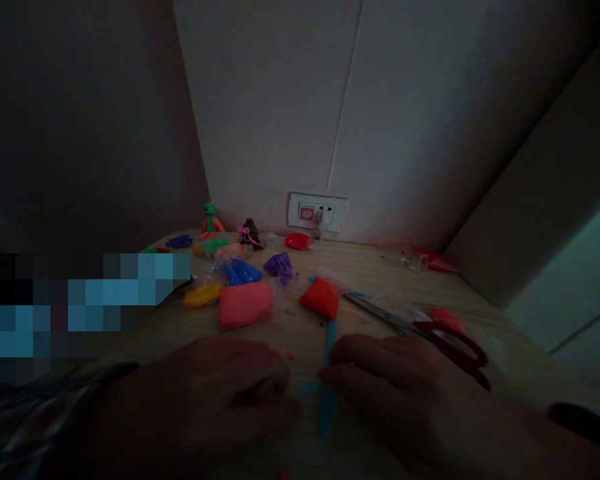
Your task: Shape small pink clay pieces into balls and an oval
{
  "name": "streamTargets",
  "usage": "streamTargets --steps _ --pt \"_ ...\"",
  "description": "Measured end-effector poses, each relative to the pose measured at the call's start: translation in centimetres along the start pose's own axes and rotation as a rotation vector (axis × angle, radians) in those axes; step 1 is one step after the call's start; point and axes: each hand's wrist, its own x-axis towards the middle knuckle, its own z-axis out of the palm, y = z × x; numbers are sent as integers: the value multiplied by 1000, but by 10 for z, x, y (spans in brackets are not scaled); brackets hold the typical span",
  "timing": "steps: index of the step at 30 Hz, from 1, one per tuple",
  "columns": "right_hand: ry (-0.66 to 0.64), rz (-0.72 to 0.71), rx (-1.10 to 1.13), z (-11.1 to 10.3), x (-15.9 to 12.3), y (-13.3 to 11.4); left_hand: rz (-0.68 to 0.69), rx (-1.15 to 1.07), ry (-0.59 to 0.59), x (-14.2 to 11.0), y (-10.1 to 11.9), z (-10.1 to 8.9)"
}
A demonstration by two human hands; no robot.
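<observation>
My left hand [225,393] is closed on the near part of the table, its fingers curled in; what they hold, if anything, is hidden. To its right, the fingertips of my right hand [400,387] close on a light-blue plastic clay knife [328,413], which points toward me. Small coral clay crumbs [291,356] lie by my left fingers. Beyond the hands are a packet of coral modelling clay [246,305] and a red clay packet [320,298]. Scissors with dark red handles [450,347] rest behind my right hand.
Purple [280,265], blue [243,271] and yellow clay packets [201,295] lie farther left. A green-and-orange clay figure [211,221] and a brown clay piece with a pink bow [250,233] stand at the back. A wall socket [317,212] holds a plug.
</observation>
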Motion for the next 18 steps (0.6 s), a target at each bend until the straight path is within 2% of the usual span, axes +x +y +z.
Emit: streamTargets --steps 7,12,15,18 --pt "-14 22 -18 1 0 1 31 -18 -4 -2 0 3" --pt "-12 25 -9 1 2 2 -33 -99 72 -3 -1 2" --pt "-12 29 -13 1 2 4 -46 -88 56 -4 -1 0" --pt "1 29 -9 1 2 5 1 -58 41 -6 -2 1"
